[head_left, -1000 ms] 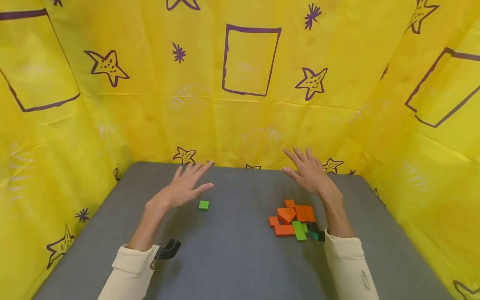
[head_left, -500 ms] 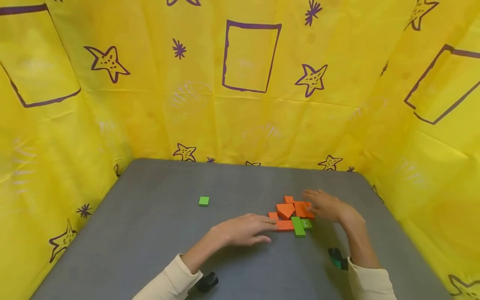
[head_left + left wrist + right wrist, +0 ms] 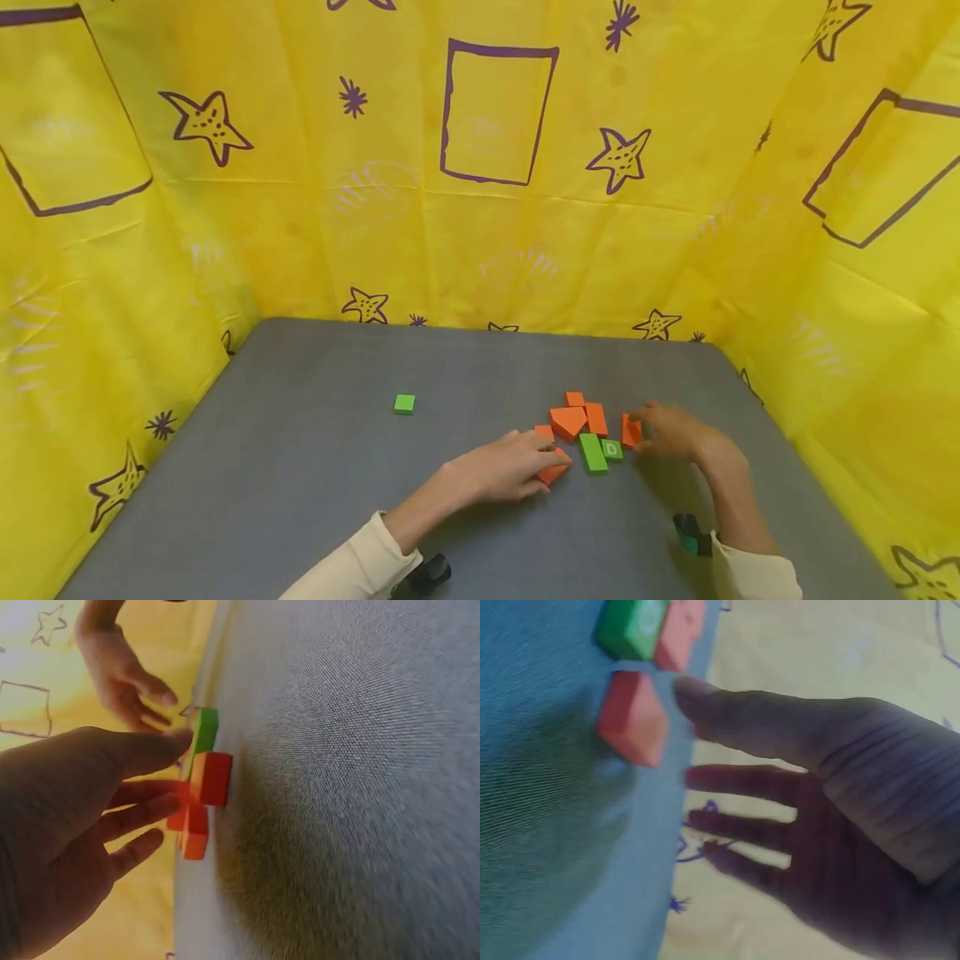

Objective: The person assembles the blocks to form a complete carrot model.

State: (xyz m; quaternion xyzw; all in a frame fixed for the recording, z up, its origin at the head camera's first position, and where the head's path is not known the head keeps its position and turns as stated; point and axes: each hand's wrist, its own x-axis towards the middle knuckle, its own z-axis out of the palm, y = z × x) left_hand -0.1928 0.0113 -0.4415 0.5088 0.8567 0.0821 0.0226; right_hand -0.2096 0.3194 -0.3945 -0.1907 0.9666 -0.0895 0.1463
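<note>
My left hand (image 3: 498, 468) is at the near left of a group of blocks. Its thumb and fingers pinch an oblong orange block (image 3: 553, 471), which lies turned at an angle. In the left wrist view this block (image 3: 215, 778) sits between thumb and fingers. My right hand (image 3: 675, 432) has thumb and index finger at the ends of another oblong orange block (image 3: 630, 432), apart from the group. A green oblong block (image 3: 592, 454) and a green block marked D (image 3: 611, 450) lie between the hands. Part of a small orange block (image 3: 544, 432) is hidden by the left hand.
Behind the green blocks lie an orange pentagonal block (image 3: 567, 422), an oblong orange block (image 3: 596, 418) and a small orange block (image 3: 574, 399). A lone green block (image 3: 404, 404) lies to the left on the grey table (image 3: 315, 467). Yellow cloth (image 3: 390, 242) walls the table.
Both hands have come down from the raised, spread pose to the blocks. The left-hand orange block has shifted left and turned. The right-hand one has moved right, away from its neighbour.
</note>
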